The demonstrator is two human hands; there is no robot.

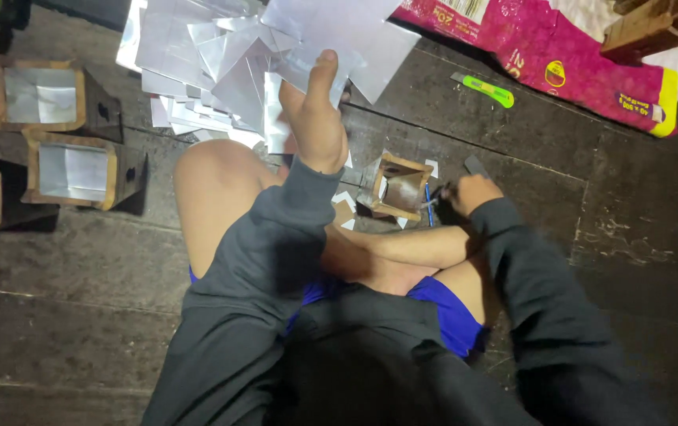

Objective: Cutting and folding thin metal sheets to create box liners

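Silver sheets [220, 59], green cutter [487, 90], pink sack [560, 51].

A large pink sack [560, 47] lies on the floor well beyond the right hand [473, 192], up and to its right, and off to the right of the raised left hand [317, 118]. Its soft, crumpled face is mostly pink with a white area along the top and a yellow strip down its right end. It bears white printing, a small round yellow emblem [556, 74] and a white barcode label [463, 8] near its upper left edge.

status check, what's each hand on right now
Left hand lifting a silver sheet off the pile. Right hand grips a tool beside the small box. Nothing blocking.
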